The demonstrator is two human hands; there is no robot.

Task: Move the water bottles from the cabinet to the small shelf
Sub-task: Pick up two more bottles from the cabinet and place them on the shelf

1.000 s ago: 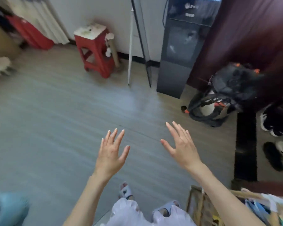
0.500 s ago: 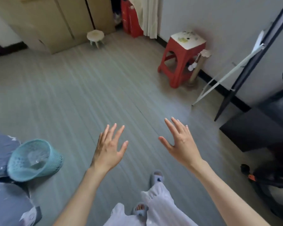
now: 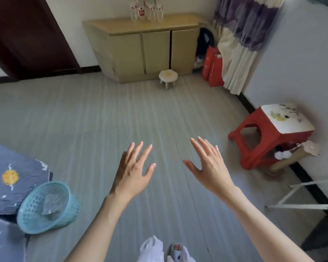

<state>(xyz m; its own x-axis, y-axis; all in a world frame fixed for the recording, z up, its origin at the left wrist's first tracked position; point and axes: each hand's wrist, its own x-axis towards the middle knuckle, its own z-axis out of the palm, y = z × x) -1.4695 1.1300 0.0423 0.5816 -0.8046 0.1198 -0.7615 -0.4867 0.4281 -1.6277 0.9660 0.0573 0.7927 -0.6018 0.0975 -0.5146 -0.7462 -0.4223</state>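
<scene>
Head view: left hand (image 3: pixel 133 173) and right hand (image 3: pixel 209 168), fingers spread, holding nothing, raised above the floor (image 3: pixel 102 120). Water bottles (image 3: pixel 146 10) stand on the cabinet (image 3: pixel 144 44), well beyond the hands; white stool (image 3: pixel 168 76) before the cabinet.

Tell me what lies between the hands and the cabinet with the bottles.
Head view: bare floor, apart from a small round stool in front of the cabinet; the bottles stand on top.
</scene>
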